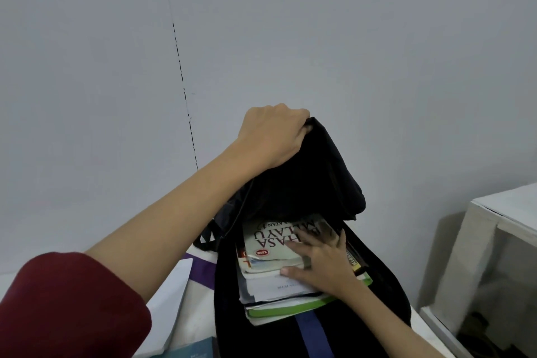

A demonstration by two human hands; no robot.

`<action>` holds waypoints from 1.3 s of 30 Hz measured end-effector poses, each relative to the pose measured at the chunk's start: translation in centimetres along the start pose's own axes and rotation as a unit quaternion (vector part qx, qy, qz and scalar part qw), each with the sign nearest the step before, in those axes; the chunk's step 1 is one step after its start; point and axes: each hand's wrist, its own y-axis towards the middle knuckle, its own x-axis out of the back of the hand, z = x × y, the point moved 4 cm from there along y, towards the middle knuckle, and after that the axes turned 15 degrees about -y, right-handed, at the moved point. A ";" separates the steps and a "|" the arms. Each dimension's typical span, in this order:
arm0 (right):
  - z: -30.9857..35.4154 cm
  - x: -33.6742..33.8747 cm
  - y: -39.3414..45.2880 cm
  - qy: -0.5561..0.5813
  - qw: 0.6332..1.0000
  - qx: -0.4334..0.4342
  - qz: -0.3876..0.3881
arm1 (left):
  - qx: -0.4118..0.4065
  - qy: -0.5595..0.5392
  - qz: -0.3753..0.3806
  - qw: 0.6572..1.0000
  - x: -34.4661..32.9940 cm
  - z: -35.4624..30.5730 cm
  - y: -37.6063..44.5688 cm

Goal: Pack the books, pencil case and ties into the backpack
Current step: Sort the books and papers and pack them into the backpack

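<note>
A black backpack (383, 293) lies open on the surface in front of me. My left hand (271, 136) is shut on the top of its flap (316, 177) and holds it raised. A stack of books (276, 291) sits partly inside the opening, with a white-covered book (268, 238) on top and a green-edged one at the bottom. My right hand (322, 261) rests flat on the stack, fingers spread, thumb against the stack's near edge. No pencil case or ties are in view.
A white book or pad (171, 299) lies left of the backpack on a white and purple cloth (200, 270). A teal book corner (191, 349) shows at the bottom edge. A white cabinet (494, 244) stands at the right. A grey wall is behind.
</note>
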 end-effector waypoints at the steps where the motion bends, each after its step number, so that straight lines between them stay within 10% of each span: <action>1: 0.3 -0.2 0.0 -0.003 1.000 0.006 0.003 | -0.001 -0.002 -0.001 1.000 0.0 0.0 0.0; 28: 8.6 0.0 1.7 0.133 0.988 0.080 0.001 | -0.001 -0.009 0.012 1.000 -0.3 0.4 -1.8; 39: 6.4 6.1 -8.2 0.197 0.834 0.018 -0.515 | 0.154 -0.154 0.137 0.966 -4.5 4.1 -10.8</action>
